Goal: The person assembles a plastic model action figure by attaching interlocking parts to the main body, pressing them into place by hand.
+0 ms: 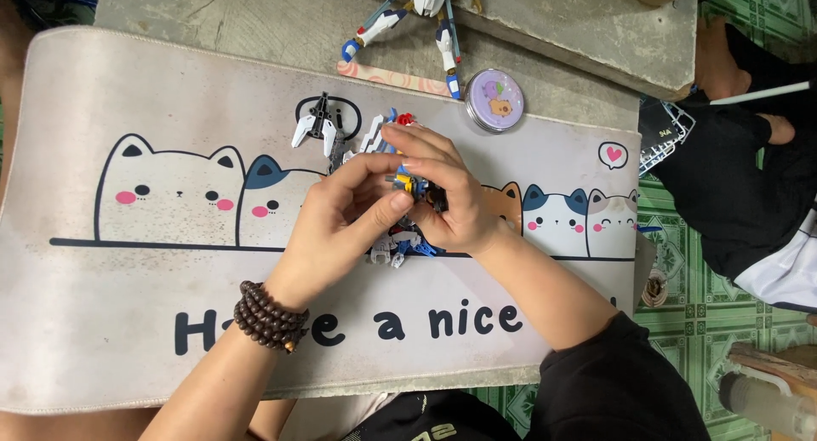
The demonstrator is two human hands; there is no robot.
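Note:
Both my hands meet over the middle of a pale desk mat (pixel 128 322) printed with cartoon cats. My left hand (pixel 340 216), with a brown bead bracelet on the wrist, and my right hand (pixel 447 194) together grip a small blue, white, yellow and red robot model (pixel 407 211). Its legs stick out below my fingers and its wing parts show above them. A loose white and grey wing piece (pixel 317 128) lies on the mat just above my left hand.
Another white and blue robot figure (pixel 421 16) lies on the grey slab beyond the mat. A round lilac tin (pixel 494 100) sits at the mat's top edge. A person in black sits at the right on green tiled floor (pixel 698 322).

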